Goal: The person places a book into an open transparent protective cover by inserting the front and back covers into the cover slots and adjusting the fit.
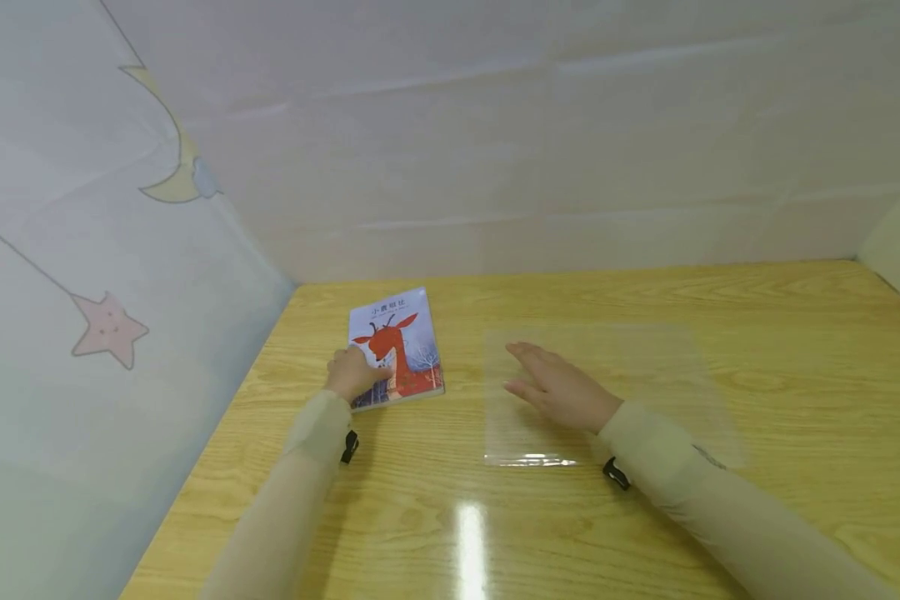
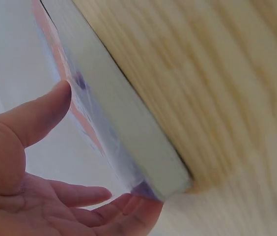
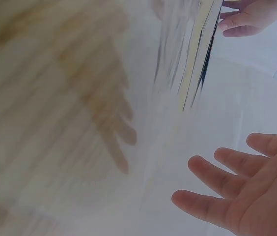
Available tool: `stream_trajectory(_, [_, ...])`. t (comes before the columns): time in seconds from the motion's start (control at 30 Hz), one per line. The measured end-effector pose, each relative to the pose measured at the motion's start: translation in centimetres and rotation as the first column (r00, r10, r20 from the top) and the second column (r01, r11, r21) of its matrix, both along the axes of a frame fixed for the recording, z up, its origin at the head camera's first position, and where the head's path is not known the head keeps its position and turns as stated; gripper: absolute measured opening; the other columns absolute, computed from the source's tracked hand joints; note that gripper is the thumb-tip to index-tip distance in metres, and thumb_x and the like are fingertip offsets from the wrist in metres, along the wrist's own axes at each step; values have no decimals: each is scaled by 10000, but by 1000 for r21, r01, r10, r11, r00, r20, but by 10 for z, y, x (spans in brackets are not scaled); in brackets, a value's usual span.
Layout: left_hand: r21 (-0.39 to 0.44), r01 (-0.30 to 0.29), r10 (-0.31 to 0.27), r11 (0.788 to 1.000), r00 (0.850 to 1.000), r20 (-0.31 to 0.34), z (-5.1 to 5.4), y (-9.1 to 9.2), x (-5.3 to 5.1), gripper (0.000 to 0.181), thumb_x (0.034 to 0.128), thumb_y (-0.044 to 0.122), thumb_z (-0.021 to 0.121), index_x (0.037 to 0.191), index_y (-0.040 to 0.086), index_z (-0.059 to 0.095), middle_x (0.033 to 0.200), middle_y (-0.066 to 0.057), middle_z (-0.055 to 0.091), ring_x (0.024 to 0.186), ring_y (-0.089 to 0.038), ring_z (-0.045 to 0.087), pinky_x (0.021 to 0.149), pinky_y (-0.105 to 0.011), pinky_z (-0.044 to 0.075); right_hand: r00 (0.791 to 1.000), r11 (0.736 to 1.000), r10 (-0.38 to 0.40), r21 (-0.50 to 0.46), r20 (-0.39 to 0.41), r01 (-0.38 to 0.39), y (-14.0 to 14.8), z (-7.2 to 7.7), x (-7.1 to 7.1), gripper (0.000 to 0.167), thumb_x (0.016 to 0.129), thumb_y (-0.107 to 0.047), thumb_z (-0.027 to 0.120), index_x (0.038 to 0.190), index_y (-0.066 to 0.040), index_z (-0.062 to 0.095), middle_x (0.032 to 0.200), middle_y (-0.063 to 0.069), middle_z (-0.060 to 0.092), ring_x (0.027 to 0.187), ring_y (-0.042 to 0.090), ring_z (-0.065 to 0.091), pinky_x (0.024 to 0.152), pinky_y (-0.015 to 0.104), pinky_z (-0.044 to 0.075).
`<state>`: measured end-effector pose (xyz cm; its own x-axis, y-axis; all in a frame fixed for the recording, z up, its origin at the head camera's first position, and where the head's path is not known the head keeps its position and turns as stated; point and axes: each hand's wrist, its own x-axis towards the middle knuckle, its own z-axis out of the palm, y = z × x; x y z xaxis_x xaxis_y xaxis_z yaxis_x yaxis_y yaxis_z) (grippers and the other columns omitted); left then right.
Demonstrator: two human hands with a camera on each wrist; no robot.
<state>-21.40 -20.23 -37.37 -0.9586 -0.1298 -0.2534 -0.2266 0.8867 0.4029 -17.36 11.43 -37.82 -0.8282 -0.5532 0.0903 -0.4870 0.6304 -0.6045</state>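
Observation:
A picture book (image 1: 408, 346) with a red deer on its pale blue cover lies at the left of the wooden table. My left hand (image 1: 351, 372) holds it at its lower left: the thumb rests on the cover and the fingers bend at the left edge. The book's pale page edge (image 2: 124, 113) shows in the left wrist view. Over a flat, clear plastic sheet or bag (image 1: 645, 367) my right hand (image 1: 562, 387) hovers with its fingers straight, holding nothing. Its palm and spread fingers show in the right wrist view.
The wooden table (image 1: 420, 500) meets a pale cloth wall (image 1: 532, 167) at the back. Another wall with a printed star (image 1: 110, 327) and moon stands at the left. Light glares off the table near its front.

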Motion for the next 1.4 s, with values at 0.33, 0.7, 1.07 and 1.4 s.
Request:
stream_trajectory(0.33, [-58,61,-56,996,994,90,-1,-14,-14,735,876,412,715,1311,-140,500,1309,-337,465,1242,-454,388,998,-517,398,999,1000,-1,8,49,0,-8,-1,-5,614,1030,-286,498,1481,73,288,1511,265,314,1392,427,282,1118,548,225])
stream_trajectory(0.7, [-73,26,-16,997,990,138,7,-12,-16,678,865,379,739,1248,-141,533,1136,-234,618,964,-291,576,899,-417,483,989,999,-4,-50,150,12,-30,-1,-14,617,1034,-306,483,1500,40,272,1526,244,298,1408,401,262,1129,524,217])
stream_trajectory(1.07, [61,157,-167,986,960,223,-26,-32,-58,743,812,444,772,1383,45,512,1236,-129,598,1015,-265,574,873,-406,491,961,982,-40,-165,274,88,-57,0,-25,567,1038,-229,473,1474,84,287,1497,262,337,1293,415,436,1089,501,317])
stream_trajectory(1.4, [71,-8,-11,997,967,256,0,-24,-34,577,861,386,740,1195,-56,580,1060,-158,619,887,-215,561,856,-351,487,952,971,-48,-211,301,116,-68,3,-30,556,1033,-231,489,1453,94,323,1467,267,382,1227,404,504,1020,488,410])
